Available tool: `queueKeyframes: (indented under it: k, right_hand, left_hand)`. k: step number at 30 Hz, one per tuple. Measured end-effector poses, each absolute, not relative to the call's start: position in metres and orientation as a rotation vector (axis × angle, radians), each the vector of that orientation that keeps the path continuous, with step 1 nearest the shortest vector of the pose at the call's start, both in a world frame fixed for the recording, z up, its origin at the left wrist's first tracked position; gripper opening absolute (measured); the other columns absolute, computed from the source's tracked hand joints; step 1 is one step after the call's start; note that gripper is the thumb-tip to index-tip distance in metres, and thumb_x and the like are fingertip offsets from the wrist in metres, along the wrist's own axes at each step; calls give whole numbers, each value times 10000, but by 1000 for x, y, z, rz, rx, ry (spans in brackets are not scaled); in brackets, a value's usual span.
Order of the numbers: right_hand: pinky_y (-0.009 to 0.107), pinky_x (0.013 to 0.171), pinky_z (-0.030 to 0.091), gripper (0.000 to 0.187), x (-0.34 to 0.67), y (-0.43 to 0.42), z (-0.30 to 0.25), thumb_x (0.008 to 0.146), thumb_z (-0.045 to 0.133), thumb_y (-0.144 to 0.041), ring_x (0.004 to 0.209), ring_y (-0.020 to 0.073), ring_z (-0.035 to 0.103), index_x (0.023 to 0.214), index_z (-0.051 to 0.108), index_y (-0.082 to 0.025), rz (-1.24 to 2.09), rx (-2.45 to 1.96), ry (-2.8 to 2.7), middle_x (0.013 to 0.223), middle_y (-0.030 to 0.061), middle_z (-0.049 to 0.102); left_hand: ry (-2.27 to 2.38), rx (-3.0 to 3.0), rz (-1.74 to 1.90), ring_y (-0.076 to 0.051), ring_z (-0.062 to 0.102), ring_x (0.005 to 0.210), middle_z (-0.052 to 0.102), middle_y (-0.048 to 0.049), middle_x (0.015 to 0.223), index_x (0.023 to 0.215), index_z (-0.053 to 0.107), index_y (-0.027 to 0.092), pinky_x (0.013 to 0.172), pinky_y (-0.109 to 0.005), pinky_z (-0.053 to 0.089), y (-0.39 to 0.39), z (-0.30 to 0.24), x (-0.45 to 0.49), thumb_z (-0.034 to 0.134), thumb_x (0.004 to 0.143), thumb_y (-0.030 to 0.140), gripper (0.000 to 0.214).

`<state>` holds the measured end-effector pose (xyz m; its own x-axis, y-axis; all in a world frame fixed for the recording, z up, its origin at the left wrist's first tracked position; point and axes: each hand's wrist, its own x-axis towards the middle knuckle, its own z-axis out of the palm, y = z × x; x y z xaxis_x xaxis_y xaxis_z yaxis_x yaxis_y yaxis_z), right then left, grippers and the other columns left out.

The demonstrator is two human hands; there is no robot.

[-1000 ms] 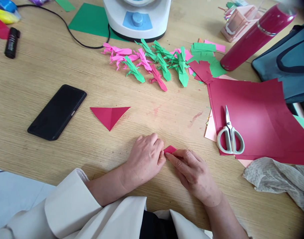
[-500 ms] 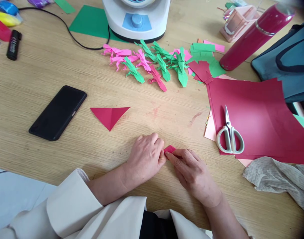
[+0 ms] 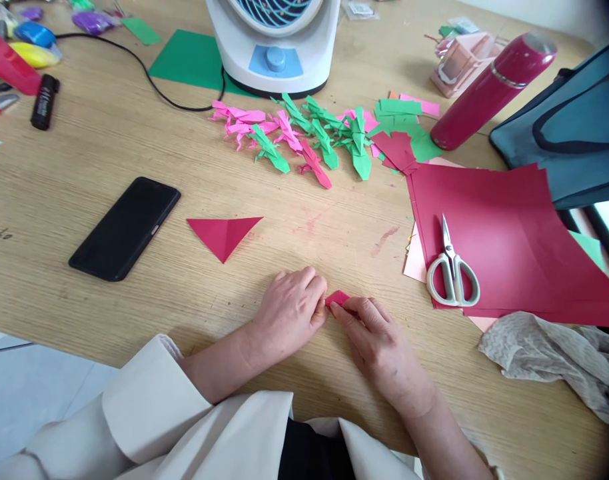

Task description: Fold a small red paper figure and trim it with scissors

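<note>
The left hand has its fingers pinched shut on the left edge of a small folded red paper. It lies on the table between both hands. The right hand has its fingers closed on the paper's right edge.

Light wood-grain table fills view; pale grey floor lower left; soft daylight.

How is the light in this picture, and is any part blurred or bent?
Head view: soft, even light, with faint shadows beneath the left hand and right hand; the folded red paper pinched between them is sharp; the table bows slightly, as through a wide lens; the right corners darken.
</note>
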<state>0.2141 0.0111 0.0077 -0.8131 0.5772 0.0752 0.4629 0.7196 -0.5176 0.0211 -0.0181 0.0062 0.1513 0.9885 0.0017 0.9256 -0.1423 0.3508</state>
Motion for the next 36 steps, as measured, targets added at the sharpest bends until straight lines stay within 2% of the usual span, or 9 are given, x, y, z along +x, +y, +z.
queueKeyframes:
  k: [6, 12, 17, 21, 25, 32, 36]
  right_hand:
    - [424, 864, 537, 409, 212, 13, 8, 968, 403, -53, 983, 236, 539, 1328, 520, -206, 776, -804, -2627, 1103, 107, 555]
    - [416, 858, 537, 376, 211, 13, 6, 977, 399, -63, 955, 224, 538, 1296, 545, -199, 744, -793, -2617, 1065, 104, 558]
    - [401, 821, 533, 278, 213, 10, 6, 977, 401, -71, 906, 218, 539, 1126, 610, -176, 691, -833, -2641, 1013, 102, 568]
    - [371, 775, 528, 279, 216, 11, 5, 958, 383, -40, 865, 205, 554, 990, 619, -186, 672, -880, -2573, 968, 90, 572]
    - [337, 766, 523, 295, 217, 14, 3, 919, 395, -14, 860, 194, 574, 998, 613, -196, 703, -919, -2440, 971, 78, 570]
    - [310, 738, 514, 277, 212, 18, 1, 880, 420, -4, 814, 187, 588, 957, 613, -188, 710, -957, -2382, 922, 68, 574]
    - [304, 738, 516, 277, 212, 18, 1, 874, 427, -5, 806, 183, 590, 950, 624, -184, 730, -956, -2362, 929, 68, 581]
  left_hand:
    - [1665, 2238, 591, -157, 580, 864, 615, -11, 905, 1031, 602, 213, 776, -313, 406, -27, 5, 9, 449, 953, 138, 187]
    - [1632, 2393, 552, -160, 576, 897, 639, -34, 936, 903, 645, 184, 847, -322, 414, -33, 4, 9, 458, 967, 164, 199]
    - [1636, 2414, 545, -157, 569, 887, 642, -40, 949, 915, 653, 180, 854, -320, 419, -35, 2, 10, 454, 970, 168, 207]
    - [1641, 2378, 550, -154, 572, 884, 625, -36, 918, 906, 646, 178, 829, -307, 418, -33, 1, 9, 457, 976, 206, 204]
    - [1660, 2379, 513, -159, 574, 857, 607, -29, 904, 892, 628, 182, 791, -310, 411, -30, 2, 10, 479, 968, 237, 176]
    - [1680, 2346, 545, -164, 587, 885, 611, -27, 933, 1019, 610, 197, 790, -310, 420, -31, 4, 14, 486, 963, 232, 140]
    - [1684, 2374, 535, -150, 587, 846, 607, -28, 918, 947, 628, 190, 774, -304, 414, -30, 2, 15, 477, 970, 229, 158]
